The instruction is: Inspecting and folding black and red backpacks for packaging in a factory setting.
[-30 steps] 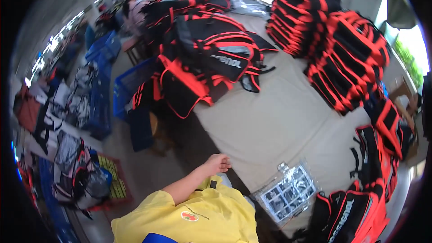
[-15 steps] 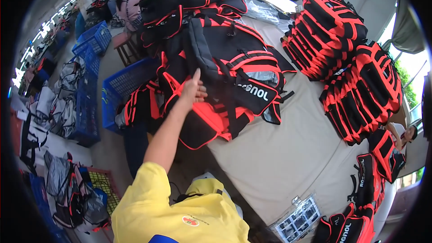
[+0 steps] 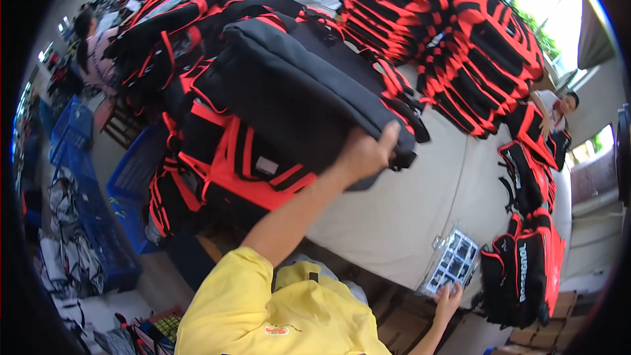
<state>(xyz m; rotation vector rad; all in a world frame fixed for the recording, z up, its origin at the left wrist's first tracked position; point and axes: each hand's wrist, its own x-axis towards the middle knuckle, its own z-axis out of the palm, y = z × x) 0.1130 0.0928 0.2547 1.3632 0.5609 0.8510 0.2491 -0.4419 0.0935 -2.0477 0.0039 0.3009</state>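
Note:
A large black and red backpack (image 3: 282, 85) lies tilted over other bags on the near left part of the table, its plain black panel facing me. My left hand (image 3: 368, 152) grips its right end, thumb over the padded edge and the other fingers mostly hidden. At the table's near edge, my right hand (image 3: 448, 299) is at the lower corner of a clear compartment box (image 3: 453, 260), its fingers slightly apart. Small pieces in the box are too small to name. Beneath the held backpack, another red and black backpack (image 3: 256, 164) shows its straps.
Two tall stacks of red and black backpacks (image 3: 401, 6) stand at the far right. More backpacks (image 3: 519, 269) line the right edge. Blue crates (image 3: 135, 177) sit on the floor at left. One person (image 3: 559, 105) is beyond the table at right, another (image 3: 98, 52) at far left.
My left hand has moved right and now grips the backpack's end; the bag has swung round, its printed front turned from view. My right hand has come in beside the compartment box. The view has shifted.

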